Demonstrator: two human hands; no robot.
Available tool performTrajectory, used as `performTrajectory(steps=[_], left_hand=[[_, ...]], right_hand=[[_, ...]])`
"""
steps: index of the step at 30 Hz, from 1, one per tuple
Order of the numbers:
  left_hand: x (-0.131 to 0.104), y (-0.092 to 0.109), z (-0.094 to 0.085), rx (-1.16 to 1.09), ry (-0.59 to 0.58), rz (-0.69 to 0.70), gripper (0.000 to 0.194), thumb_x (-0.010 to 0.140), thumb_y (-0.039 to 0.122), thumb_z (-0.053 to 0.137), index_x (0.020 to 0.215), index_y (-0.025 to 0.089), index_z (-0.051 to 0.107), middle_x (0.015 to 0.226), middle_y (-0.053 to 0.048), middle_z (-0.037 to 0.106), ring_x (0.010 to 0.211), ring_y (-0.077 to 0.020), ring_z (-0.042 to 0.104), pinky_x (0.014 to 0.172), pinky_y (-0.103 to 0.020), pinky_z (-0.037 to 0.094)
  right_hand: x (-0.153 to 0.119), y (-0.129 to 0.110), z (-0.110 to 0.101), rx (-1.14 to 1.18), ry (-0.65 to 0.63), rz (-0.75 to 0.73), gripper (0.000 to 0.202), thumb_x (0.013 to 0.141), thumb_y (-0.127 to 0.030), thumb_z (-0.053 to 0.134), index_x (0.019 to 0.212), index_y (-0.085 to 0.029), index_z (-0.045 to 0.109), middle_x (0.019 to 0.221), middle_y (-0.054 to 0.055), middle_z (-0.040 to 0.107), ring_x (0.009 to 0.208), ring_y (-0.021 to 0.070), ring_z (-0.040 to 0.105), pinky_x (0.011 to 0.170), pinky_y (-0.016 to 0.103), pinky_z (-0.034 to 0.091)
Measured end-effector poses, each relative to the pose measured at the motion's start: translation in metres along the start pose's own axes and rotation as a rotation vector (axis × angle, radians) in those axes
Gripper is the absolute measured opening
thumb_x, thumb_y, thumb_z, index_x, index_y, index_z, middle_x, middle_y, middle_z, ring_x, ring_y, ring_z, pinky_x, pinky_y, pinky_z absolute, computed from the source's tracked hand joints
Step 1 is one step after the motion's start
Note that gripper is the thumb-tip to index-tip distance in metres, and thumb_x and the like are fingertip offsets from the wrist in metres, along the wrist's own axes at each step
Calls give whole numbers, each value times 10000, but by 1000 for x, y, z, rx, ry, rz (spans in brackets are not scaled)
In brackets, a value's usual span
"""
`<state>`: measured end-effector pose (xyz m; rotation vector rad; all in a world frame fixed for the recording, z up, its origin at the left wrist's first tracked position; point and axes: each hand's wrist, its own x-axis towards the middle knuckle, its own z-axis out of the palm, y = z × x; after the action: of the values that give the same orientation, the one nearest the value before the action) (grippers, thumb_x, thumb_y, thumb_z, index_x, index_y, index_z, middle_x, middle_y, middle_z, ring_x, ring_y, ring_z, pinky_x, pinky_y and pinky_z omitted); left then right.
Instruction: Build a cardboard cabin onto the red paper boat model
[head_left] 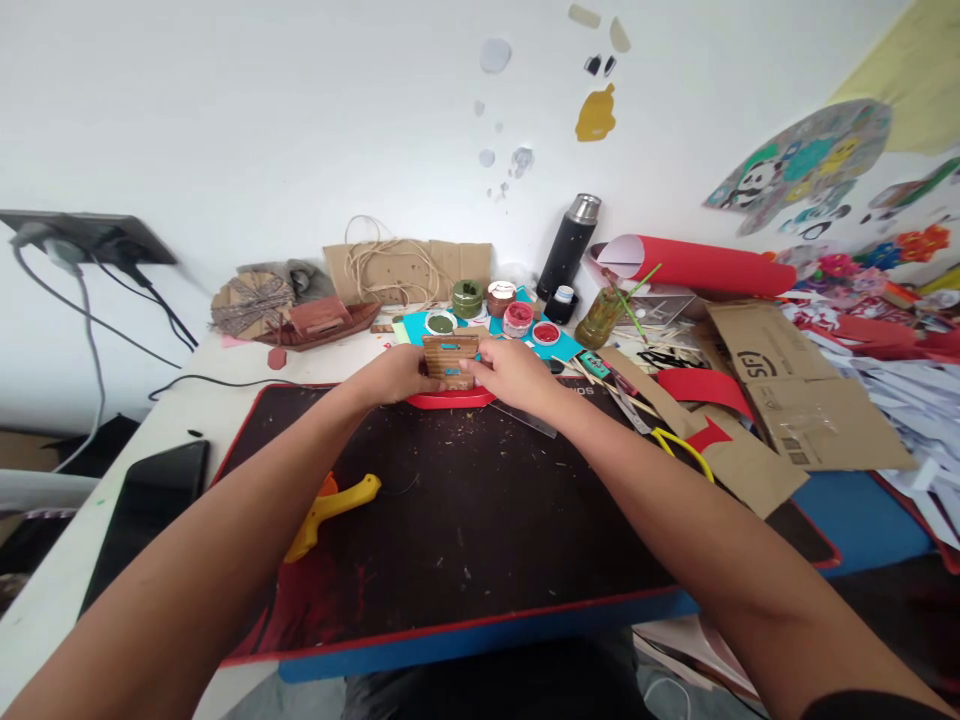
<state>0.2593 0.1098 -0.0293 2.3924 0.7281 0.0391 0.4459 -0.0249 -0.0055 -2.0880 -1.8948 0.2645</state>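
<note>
Between my two hands stands a small brown corrugated cardboard piece (448, 358) with slots cut through it; blue shows through them. My left hand (401, 375) grips its left edge, and my right hand (510, 370) pinches its right side. Directly beneath is a red curved piece (450, 400); whether the cardboard touches it I cannot tell. A metal ruler or blade (529, 420) lies on the dark mat (480, 520) by my right hand. Behind my hands are open jars of green paint (441, 323) and red paint (517, 320) on blue paper.
A yellow glue gun (330, 515) rests near my left forearm, with a black phone (161, 490) farther left. A model boat (319, 322) stands at the back left. Yellow-handled scissors (682, 450), cardboard (802, 380) and a black flask (570, 245) are to the right.
</note>
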Motion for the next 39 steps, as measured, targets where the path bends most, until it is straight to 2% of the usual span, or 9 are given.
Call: performTrajectory(steps=[4, 9, 15, 18, 24, 29, 34, 39], left_hand=[[0, -1, 3, 54, 41, -16, 472, 800, 510, 687, 1128, 187, 796, 1011, -59, 830, 925, -299, 725, 837, -349, 545], [-2, 0, 4, -31, 100, 50, 537, 786, 490, 718, 1256, 233, 762, 1155, -51, 825, 1039, -309, 725, 921, -358, 546], [-3, 3, 5, -27, 120, 67, 536, 766, 424, 739, 1271, 248, 761, 1189, -58, 825, 1093, -315, 721, 945, -361, 542], [-3, 4, 5, -25, 126, 79, 527, 763, 400, 732, 1269, 256, 764, 1164, -59, 831, 1081, -314, 727, 927, -359, 547], [-3, 2, 7, -5, 150, 88, 491, 755, 386, 735, 1231, 271, 777, 1156, -54, 831, 1117, -313, 721, 925, -353, 542], [-4, 0, 8, -8, 111, 89, 356, 784, 399, 730, 1103, 264, 812, 1069, -52, 842, 992, -286, 740, 895, -337, 539], [-4, -2, 6, -7, 95, 72, 343, 774, 397, 739, 1084, 272, 817, 1039, -43, 841, 994, -290, 724, 882, -333, 531], [-5, 0, 1, 7, 25, 54, 267, 809, 391, 672, 979, 253, 825, 939, -22, 830, 860, -251, 694, 786, -305, 497]], right_hand=[[-2, 2, 1, 12, -2, -16, 287, 1045, -417, 637, 905, -184, 729, 806, 46, 718, 697, 186, 581, 597, 305, 280], [-6, 11, 0, 14, -55, -19, 222, 1020, -406, 691, 1082, -206, 763, 820, 37, 744, 701, 186, 620, 599, 292, 308], [-6, 10, -3, -190, -147, -104, 284, 999, -466, 698, 1026, -200, 794, 926, 111, 784, 833, 260, 703, 633, 309, 379], [-5, 3, -3, -253, -207, -74, 284, 1004, -440, 690, 991, -184, 811, 921, 146, 784, 843, 291, 720, 664, 338, 431], [-1, -5, -2, -289, -231, -43, 276, 1007, -396, 671, 1043, -168, 822, 922, 168, 784, 872, 320, 735, 688, 360, 482], [2, -4, 1, -239, -234, -49, 309, 986, -456, 695, 1077, -184, 809, 945, 148, 794, 870, 303, 734, 662, 336, 471], [3, -5, 5, -238, -217, -40, 265, 983, -378, 693, 1104, -170, 803, 944, 150, 798, 861, 301, 728, 639, 332, 438], [1, -7, 5, -224, -209, -42, 244, 985, -376, 688, 1122, -202, 790, 966, 118, 806, 875, 281, 723, 621, 315, 389]])
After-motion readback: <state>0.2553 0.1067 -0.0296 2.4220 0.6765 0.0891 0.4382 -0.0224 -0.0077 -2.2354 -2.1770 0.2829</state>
